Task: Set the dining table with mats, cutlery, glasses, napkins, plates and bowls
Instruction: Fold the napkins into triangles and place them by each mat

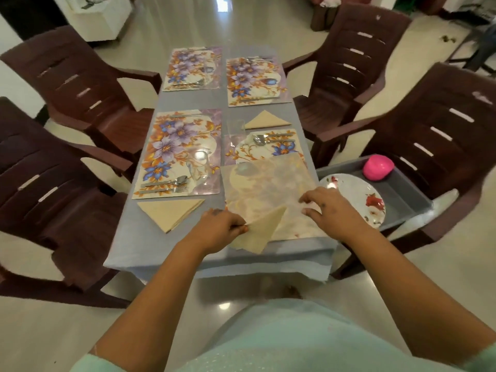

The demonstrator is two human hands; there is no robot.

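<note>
The cream napkin (pixel 257 232) lies at the near edge of the table (pixel 128 245), half unfolded, one corner lifted into a peak and its lower part drooping over the cloth-covered edge. It looks thin, soft and nearly weightless, a thing that will sag wherever it is not supported, so I would judge corners and fold lines the right places to take it, with a flat palm to crease it. The left hand (pixel 218 228) has its grip pinched on the napkin's left corner, thumb and fingertips pressed together on the fabric. The right hand (pixel 328 210), just to the right of that grip, has its fingers curled down on the translucent sheet (pixel 268 183) that lies over the near-right mat; whether it pinches the sheet or only presses it I cannot tell. Left of the pinching grip a finished triangular napkin (pixel 171 210) rests flat, and beyond it a floral mat (pixel 171 146) carries cutlery (pixel 166 185) and a clear glass (pixel 200 167), fragile and slippery by the look of it. Right of the right hand, off the table, a grey tray (pixel 402 194) holds a flowered plate (pixel 357 194) and a pink object (pixel 378 167).
</note>
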